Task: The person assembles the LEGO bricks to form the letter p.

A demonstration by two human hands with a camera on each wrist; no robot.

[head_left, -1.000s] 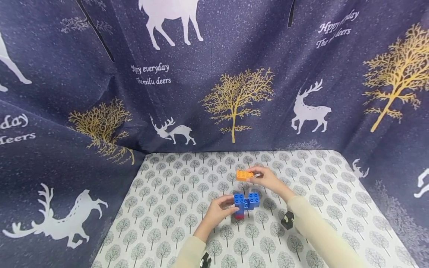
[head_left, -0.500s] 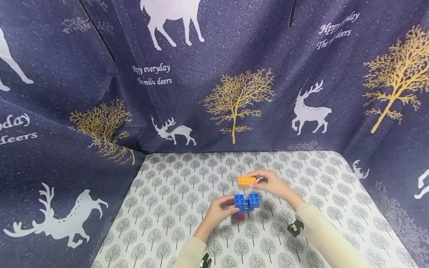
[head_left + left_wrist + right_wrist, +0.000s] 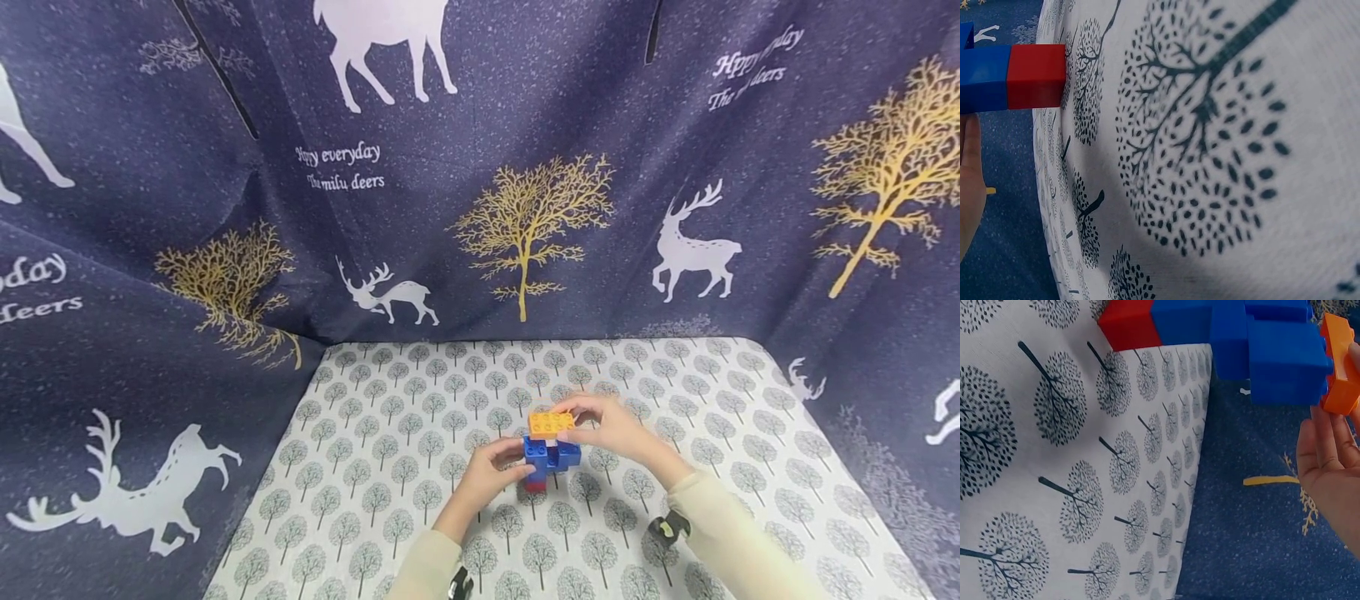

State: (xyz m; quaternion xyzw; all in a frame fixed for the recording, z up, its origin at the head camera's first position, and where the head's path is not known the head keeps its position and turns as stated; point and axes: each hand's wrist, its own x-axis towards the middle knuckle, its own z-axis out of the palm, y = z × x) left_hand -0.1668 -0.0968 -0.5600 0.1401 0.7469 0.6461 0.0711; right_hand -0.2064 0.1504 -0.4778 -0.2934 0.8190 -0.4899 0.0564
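Observation:
In the head view my left hand point(image 3: 483, 483) grips the left side of a small upright stack of blue toy building bricks point(image 3: 536, 462). A red brick point(image 3: 1036, 75) forms the stack's base and meets the patterned cloth. Between thumb and fingers, my right hand point(image 3: 607, 429) pinches a yellow-orange brick point(image 3: 551, 425) with studs facing up. That brick lies across the stack's top, hiding part of the raised blue blocks. In the right wrist view blue studs show at the orange brick's underside point(image 3: 1338, 369); whether it is pressed on fully I cannot tell.
White cloth printed with grey trees point(image 3: 360, 500) covers the table. Dark blue curtains point(image 3: 480, 125) with deer and golden trees hang behind it and at both sides. Black wrist devices point(image 3: 670, 527) sit at both sleeves.
My right hand has brought the orange brick toward me and down, from behind the blue stack to over its top. The left hand keeps its grip in the same place.

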